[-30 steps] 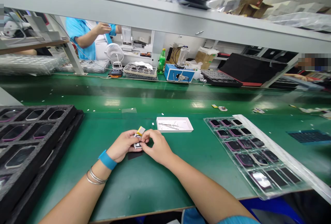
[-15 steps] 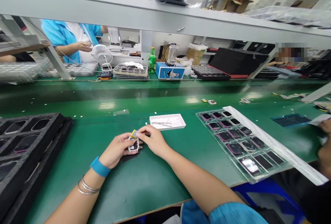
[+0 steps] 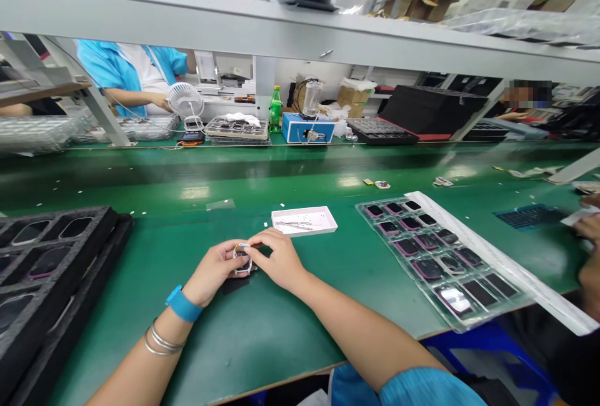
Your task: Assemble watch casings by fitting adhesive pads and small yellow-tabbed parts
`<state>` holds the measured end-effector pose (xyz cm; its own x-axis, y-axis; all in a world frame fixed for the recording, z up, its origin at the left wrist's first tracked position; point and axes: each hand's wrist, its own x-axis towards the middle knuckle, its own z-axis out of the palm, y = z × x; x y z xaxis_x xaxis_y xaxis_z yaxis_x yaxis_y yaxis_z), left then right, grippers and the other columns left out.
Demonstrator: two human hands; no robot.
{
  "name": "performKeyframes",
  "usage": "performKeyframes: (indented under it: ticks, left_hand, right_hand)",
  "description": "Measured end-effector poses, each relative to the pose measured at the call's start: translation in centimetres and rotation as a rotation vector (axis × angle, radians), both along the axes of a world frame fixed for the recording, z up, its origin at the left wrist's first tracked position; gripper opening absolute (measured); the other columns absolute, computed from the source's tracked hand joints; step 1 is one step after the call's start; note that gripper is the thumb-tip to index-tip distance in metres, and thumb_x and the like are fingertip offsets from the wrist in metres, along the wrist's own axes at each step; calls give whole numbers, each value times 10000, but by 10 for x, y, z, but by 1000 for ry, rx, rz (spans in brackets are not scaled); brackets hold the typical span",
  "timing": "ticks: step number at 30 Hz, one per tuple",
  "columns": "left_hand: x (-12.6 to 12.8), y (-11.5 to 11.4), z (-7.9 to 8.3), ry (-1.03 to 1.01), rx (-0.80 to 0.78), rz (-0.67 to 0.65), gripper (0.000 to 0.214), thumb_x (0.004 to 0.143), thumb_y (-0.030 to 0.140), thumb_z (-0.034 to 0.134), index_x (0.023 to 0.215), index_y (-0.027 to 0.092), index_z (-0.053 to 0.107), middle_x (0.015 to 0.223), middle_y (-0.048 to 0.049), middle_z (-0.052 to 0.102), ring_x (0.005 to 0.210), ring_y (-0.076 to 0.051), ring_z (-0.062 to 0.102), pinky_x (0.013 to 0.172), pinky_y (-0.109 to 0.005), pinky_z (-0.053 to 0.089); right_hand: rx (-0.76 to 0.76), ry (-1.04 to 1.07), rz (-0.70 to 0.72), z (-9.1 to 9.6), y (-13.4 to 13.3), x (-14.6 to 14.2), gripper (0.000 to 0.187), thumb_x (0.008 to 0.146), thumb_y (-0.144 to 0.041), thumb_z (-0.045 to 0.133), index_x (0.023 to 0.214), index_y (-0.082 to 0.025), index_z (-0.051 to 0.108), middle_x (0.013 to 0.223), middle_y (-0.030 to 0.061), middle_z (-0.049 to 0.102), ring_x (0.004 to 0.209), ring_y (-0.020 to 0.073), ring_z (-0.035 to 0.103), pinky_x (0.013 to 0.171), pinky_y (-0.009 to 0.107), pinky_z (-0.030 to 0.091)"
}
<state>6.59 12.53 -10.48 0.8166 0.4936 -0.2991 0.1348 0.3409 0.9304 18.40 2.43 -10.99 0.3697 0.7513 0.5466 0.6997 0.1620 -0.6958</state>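
My left hand [image 3: 212,273] is closed around a small white watch case [image 3: 249,267] with dark parts inside, just above the green table. At the upper edge of the case, my right hand [image 3: 282,262] pinches a small flat silver battery [image 3: 242,245] with a yellow edge. The battery appears nearly edge-on, and the fingers partly cover it. Whether it touches the inside of the case, I cannot tell. A dark flat piece [image 3: 234,285] lies on the table below my hands. Behind them sits a shallow white tray [image 3: 304,229] holding tweezers and tiny parts.
To the right lies a clear plastic tray [image 3: 407,263] of watch screens and cases, with a long white strip [image 3: 497,256] along it. A black foam tray [image 3: 117,225] stands at left. A co-worker's hand [image 3: 588,228] shows at far right. A shelf beam [image 3: 290,28] crosses above.
The battery has tipped from showing its flat silver face to nearly edge-on at the top of the case. My right fingers have moved slightly with it. The co-worker across has lowered a hand.
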Motion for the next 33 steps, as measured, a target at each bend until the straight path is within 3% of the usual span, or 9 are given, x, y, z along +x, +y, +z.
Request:
performKeyframes:
  ticks: [7, 12, 20, 29, 33]
  left_hand:
    - [-4, 3, 7, -70, -233, -9, 394, 645, 49, 589, 1021, 137, 664, 868, -59, 674, 827, -171, 616, 796, -324, 538]
    - [-6, 7, 6, -118, -326, 14, 365, 726, 87, 524, 1070, 104, 646, 940, -110, 685, 884, -203, 629, 841, -359, 525]
    - [-6, 6, 10, -172, -318, 3, 328, 826, 154, 522, 1141, 117, 604, 1023, -116, 681, 914, -191, 638, 857, -340, 524]
    - [-4, 7, 8, -167, -272, 23, 368, 776, 119, 620, 1142, 151, 601, 1045, -83, 681, 880, -152, 646, 858, -299, 525]
    - [-5, 8, 6, -173, -236, 17, 405, 749, 116, 653, 1147, 163, 595, 1037, -73, 684, 865, -149, 648, 846, -295, 530]
  right_hand:
    - [85, -342, -47, -2, -2, 1, 97, 820, -183, 559, 783, -202, 647, 744, 4, 669, 720, 148, 540, 825, 329, 407]
    - [122, -418, -52, -1, -3, 2, 114, 828, -166, 551, 795, -213, 649, 800, -7, 680, 746, 142, 542, 887, 335, 390]
    - [102, -466, -57, 1, -3, 4, 129, 833, -154, 554, 814, -208, 669, 841, 5, 678, 767, 149, 522, 847, 332, 403]
    - [-8, -417, -2, 1, -5, 5, 134, 837, -203, 564, 886, -233, 685, 963, 34, 654, 855, 174, 532, 874, 380, 399]
    - [-28, -284, 24, 0, -4, 4, 105, 817, -179, 588, 852, -229, 674, 963, 40, 630, 891, 175, 538, 858, 368, 424]
